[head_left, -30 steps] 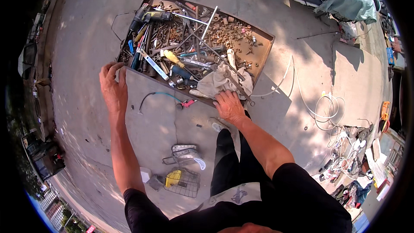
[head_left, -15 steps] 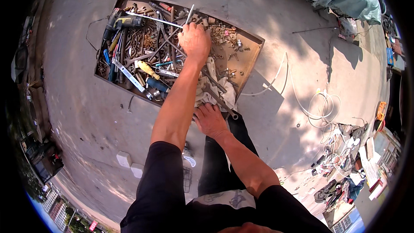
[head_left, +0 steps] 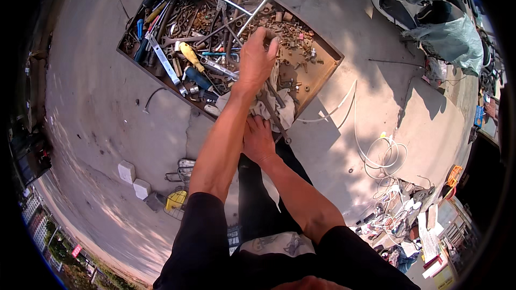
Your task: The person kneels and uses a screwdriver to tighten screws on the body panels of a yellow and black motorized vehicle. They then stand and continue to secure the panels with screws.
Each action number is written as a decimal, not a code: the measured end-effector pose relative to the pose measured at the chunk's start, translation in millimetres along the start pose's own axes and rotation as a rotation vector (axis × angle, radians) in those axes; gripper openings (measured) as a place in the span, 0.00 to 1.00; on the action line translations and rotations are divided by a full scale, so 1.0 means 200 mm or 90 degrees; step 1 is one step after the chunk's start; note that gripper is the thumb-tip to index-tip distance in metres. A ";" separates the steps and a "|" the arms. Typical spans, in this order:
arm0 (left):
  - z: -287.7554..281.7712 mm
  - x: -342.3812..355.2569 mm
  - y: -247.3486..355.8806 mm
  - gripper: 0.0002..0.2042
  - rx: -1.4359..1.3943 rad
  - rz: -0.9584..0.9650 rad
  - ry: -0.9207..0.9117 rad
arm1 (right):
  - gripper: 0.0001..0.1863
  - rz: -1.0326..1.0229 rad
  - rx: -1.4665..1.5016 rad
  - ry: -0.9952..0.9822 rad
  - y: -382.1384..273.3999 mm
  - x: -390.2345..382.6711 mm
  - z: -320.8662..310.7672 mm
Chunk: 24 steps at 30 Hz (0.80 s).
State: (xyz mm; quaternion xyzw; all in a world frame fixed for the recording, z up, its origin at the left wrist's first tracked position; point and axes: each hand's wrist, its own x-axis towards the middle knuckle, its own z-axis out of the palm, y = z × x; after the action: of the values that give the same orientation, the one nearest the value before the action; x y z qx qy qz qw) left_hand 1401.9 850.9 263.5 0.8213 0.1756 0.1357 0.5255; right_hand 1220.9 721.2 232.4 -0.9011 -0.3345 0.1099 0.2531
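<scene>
a small red sign [head_left: 72, 251] stood far below-left of the hands; flat cartons and papers [head_left: 430, 236] lay well to their lower right.

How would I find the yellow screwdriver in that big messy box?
Start at the big flat tool tray on the concrete. Go to its left half, left of the left hand reaching in. The screwdriver lies slanted there, its fat yellow handle the bright spot among grey spanners.

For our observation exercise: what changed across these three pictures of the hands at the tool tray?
The left hand left the tray's near-left edge, reached across the tool tray and now grips a long metal tool there. The right hand stayed at the near edge by the white rag; the tray did not move.
</scene>
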 end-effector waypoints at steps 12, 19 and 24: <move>-0.78 -1.61 0.02 0.10 -0.849 -0.322 0.403 | 0.17 -0.073 -0.001 0.054 0.05 0.01 0.03; -1.08 -2.67 0.03 0.10 -1.054 -0.081 0.672 | 0.17 -0.233 0.394 -0.220 -0.81 -0.64 -0.02; -1.16 -3.48 0.16 0.11 -1.041 -0.015 0.845 | 0.16 -0.510 0.384 -0.492 -1.55 -1.36 0.05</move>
State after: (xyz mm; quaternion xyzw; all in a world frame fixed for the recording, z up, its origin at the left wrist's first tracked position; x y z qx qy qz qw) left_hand 685.0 728.9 360.6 -0.0241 0.2912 0.6301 0.7194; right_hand 841.8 746.8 396.3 -0.4900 -0.6676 0.4134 0.3787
